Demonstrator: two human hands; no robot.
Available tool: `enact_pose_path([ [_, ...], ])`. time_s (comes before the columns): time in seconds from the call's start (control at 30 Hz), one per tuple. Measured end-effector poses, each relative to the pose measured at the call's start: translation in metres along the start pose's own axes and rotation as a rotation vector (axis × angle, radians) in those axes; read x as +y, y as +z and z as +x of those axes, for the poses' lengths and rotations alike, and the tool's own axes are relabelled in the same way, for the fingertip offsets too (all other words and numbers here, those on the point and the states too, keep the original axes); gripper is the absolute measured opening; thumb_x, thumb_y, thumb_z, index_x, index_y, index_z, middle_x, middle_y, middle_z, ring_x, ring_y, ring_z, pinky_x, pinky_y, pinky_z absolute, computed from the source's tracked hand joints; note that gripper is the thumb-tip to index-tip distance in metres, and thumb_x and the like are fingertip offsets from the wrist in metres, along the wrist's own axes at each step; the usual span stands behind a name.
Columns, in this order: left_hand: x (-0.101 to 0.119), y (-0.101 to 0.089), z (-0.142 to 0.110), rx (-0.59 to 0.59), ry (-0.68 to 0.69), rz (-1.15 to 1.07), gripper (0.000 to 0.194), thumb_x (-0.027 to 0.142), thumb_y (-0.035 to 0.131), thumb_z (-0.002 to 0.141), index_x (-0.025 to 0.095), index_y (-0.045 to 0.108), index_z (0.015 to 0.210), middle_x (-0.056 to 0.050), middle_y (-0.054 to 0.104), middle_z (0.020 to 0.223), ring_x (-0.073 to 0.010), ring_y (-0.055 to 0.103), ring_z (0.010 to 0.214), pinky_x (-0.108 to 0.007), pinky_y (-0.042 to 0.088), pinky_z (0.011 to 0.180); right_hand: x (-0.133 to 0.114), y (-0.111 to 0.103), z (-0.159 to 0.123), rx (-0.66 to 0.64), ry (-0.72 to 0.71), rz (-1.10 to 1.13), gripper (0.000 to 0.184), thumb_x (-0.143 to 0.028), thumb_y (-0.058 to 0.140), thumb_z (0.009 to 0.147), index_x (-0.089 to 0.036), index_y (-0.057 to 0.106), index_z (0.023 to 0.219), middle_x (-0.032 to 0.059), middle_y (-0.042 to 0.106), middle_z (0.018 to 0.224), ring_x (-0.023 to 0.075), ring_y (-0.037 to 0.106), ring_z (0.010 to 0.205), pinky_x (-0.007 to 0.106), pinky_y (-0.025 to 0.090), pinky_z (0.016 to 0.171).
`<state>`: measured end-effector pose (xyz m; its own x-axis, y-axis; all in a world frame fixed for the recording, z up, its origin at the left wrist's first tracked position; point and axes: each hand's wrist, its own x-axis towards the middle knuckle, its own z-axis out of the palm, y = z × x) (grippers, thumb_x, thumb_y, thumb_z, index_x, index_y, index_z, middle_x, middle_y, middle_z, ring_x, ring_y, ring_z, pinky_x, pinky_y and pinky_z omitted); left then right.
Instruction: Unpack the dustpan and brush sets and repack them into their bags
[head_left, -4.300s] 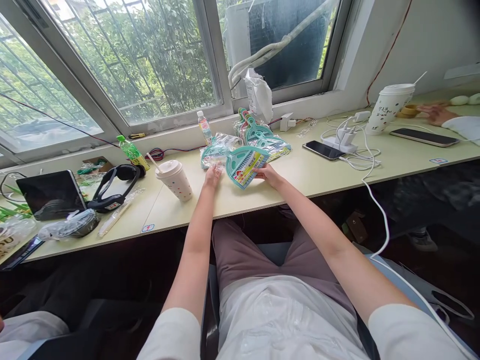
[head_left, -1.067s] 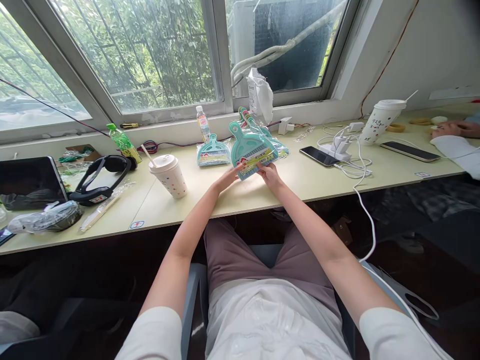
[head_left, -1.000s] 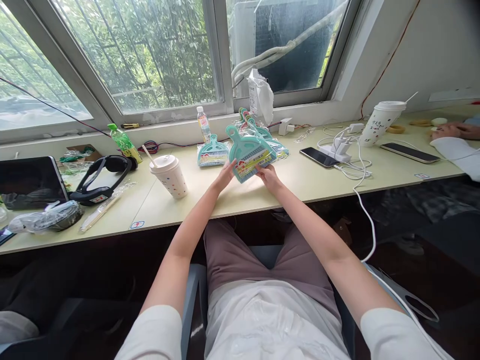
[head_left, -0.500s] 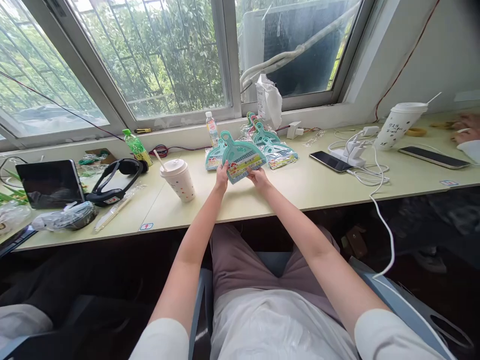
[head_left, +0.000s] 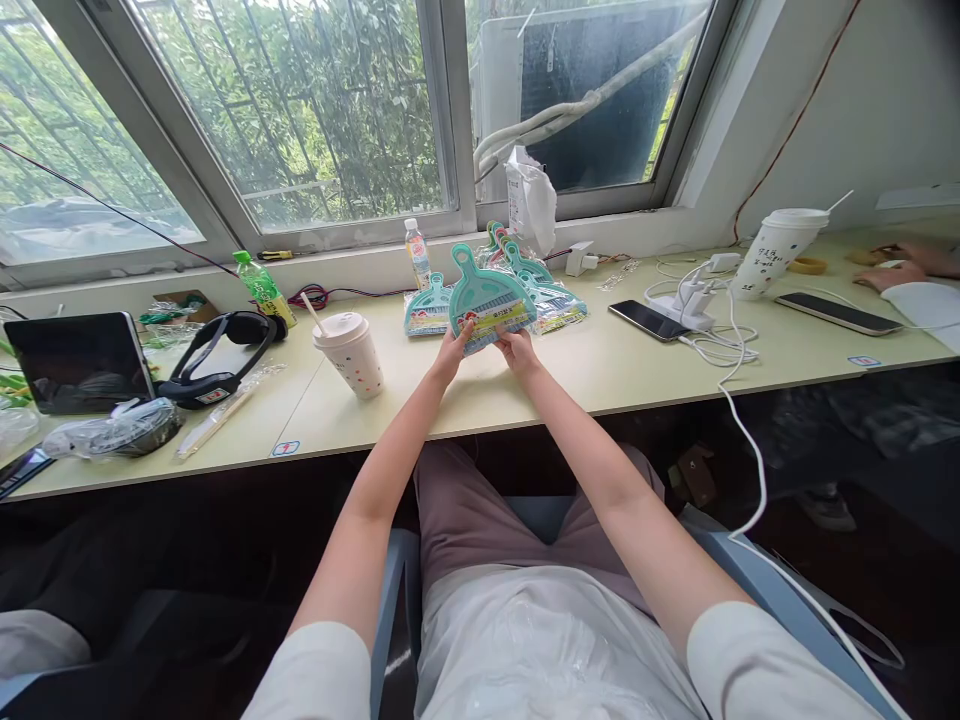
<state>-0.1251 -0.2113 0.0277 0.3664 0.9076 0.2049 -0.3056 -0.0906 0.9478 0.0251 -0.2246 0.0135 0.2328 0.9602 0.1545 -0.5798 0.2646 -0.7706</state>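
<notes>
Both of my hands hold a small teal dustpan-and-brush set (head_left: 487,300) upright above the pale desk (head_left: 615,365), handle pointing up. My left hand (head_left: 452,353) pinches its lower left edge. At the lower right edge, my right hand (head_left: 513,347) grips the colourful label card. Behind it on the desk lies another teal set (head_left: 426,310) to the left, and a pile of several wrapped sets (head_left: 551,295) lies to the right.
A dotted paper cup with a straw (head_left: 349,352) stands left of my hands. Headphones (head_left: 217,355), a tablet (head_left: 79,360) and two bottles are further left. A phone (head_left: 646,320), a charger with white cables (head_left: 705,305), a tall cup (head_left: 776,250) and another person's hand (head_left: 892,272) are on the right.
The dustpan set has been lifted off the desk and turned upright, handle up, and held by both hands. One set now lies flat at the back left.
</notes>
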Motion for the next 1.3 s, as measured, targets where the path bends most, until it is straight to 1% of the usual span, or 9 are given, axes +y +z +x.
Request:
enact_pose_path([
  [0.13,0.005,0.004,-0.005,0.023,0.025,0.054,0.067,0.051,0.077,0.084,0.023,0.053,0.14,-0.011,0.073,0.125,-0.0295,0.065,0.125,-0.047,0.056,0.103,-0.002,-0.001,-0.002,-0.023,0.003,-0.022,0.029,-0.016,0.069,0.074,-0.021,0.067,0.103,0.0046,0.077,0.109,0.0221,0.07,0.116,0.036,0.058,0.104],
  [0.23,0.004,0.003,-0.003,0.027,0.023,0.068,0.07,0.052,0.08,0.081,0.023,0.053,0.138,-0.011,0.074,0.122,-0.0294,0.067,0.121,-0.047,0.058,0.101,-0.003,-0.001,0.001,-0.009,0.035,-0.039,0.03,-0.016,0.065,0.074,-0.021,0.067,0.104,0.0029,0.078,0.103,0.0204,0.073,0.106,0.034,0.061,0.098],
  [0.37,-0.001,-0.004,0.003,0.058,-0.021,0.081,0.073,0.053,0.083,0.077,0.023,0.051,0.136,-0.012,0.072,0.126,-0.0307,0.072,0.113,-0.048,0.059,0.099,-0.002,-0.002,0.006,0.001,0.103,-0.078,0.022,-0.021,0.065,0.077,-0.022,0.065,0.099,0.0009,0.077,0.092,0.0184,0.075,0.091,0.034,0.063,0.091],
  [0.47,-0.002,-0.007,0.004,0.033,-0.05,0.083,0.075,0.052,0.084,0.077,0.024,0.049,0.137,-0.013,0.07,0.129,-0.0298,0.075,0.107,-0.05,0.06,0.098,-0.001,-0.004,0.01,0.028,0.122,-0.039,0.018,-0.019,0.063,0.08,-0.021,0.064,0.098,0.001,0.077,0.09,0.0165,0.074,0.085,0.033,0.063,0.09],
  [0.73,0.002,-0.007,0.001,0.009,-0.047,0.108,0.073,0.052,0.083,0.077,0.023,0.051,0.136,-0.013,0.068,0.132,-0.0299,0.076,0.103,-0.051,0.06,0.098,-0.004,-0.005,0.011,0.021,0.137,0.009,0.013,-0.023,0.06,0.088,-0.021,0.065,0.1,0.0024,0.077,0.093,0.0178,0.074,0.092,0.034,0.062,0.095],
  [0.9,-0.001,-0.006,0.005,0.039,-0.07,0.055,0.069,0.043,0.078,0.083,0.025,0.045,0.14,-0.012,0.066,0.137,-0.0294,0.075,0.107,-0.048,0.062,0.097,-0.004,-0.004,0.01,0.059,0.17,0.041,0.009,-0.019,0.057,0.093,-0.019,0.065,0.097,0.0017,0.077,0.085,0.0172,0.074,0.084,0.035,0.063,0.092],
  [1.0,-0.001,-0.006,0.006,0.061,-0.107,0.035,0.067,0.038,0.07,0.086,0.025,0.039,0.144,-0.011,0.067,0.133,-0.0278,0.075,0.103,-0.044,0.065,0.09,-0.002,-0.005,0.011,0.079,0.171,0.043,0.001,-0.018,0.063,0.093,-0.018,0.064,0.092,0.0005,0.074,0.078,0.0158,0.073,0.076,0.032,0.064,0.085],
  [1.07,0.001,-0.005,0.005,0.056,-0.115,0.031,0.065,0.036,0.065,0.087,0.026,0.037,0.145,-0.01,0.068,0.13,-0.0266,0.076,0.098,-0.042,0.067,0.084,-0.001,-0.005,0.011,0.089,0.162,0.063,0.002,-0.017,0.064,0.092,-0.018,0.063,0.091,-0.0004,0.074,0.077,0.0147,0.072,0.074,0.03,0.064,0.082],
  [1.3,0.004,-0.003,0.004,0.075,-0.121,0.033,0.067,0.024,0.061,0.08,0.026,0.038,0.142,-0.01,0.068,0.125,-0.0254,0.077,0.088,-0.039,0.068,0.074,-0.001,-0.003,0.013,0.154,0.165,0.099,0.007,-0.013,0.059,0.094,-0.02,0.059,0.092,-0.0018,0.073,0.077,0.0128,0.071,0.072,0.026,0.065,0.076],
])
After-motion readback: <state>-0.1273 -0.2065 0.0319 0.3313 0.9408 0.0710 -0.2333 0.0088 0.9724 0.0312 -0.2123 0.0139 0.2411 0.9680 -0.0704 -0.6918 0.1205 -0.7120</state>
